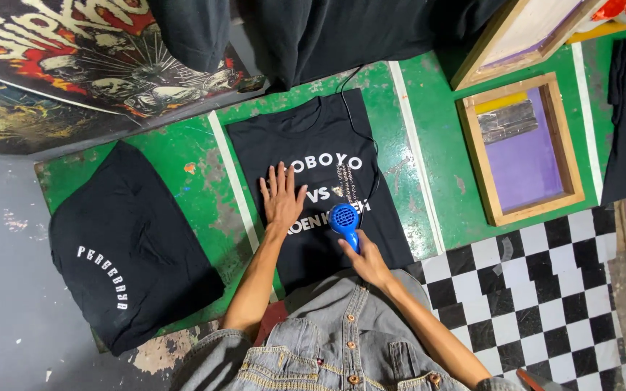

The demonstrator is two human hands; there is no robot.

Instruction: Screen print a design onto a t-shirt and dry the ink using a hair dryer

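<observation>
Centre of the frame: a black T-shirt (320, 210) with white print lies flat on the green desk (182, 156).
Left hand (282, 197): released, fingers spread, palm pressed flat on the shirt, just left of the printed letters.
Right hand (368, 262): grip clenched around the handle of a small blue hair dryer (344, 220), lower centre of the frame.
Dryer: its round head sits just above the print, close beside the left hand; a black cord (362, 137) runs from it up across the shirt toward the top of the frame.
Left of the frame: a second black shirt (128, 246) with curved white lettering lies on the desk, well apart from the hands.
Upper right: a wooden printing frame with a purple screen (522, 148) rests on the desk.
Lower right: a black-and-white checkered surface (537, 289).
</observation>
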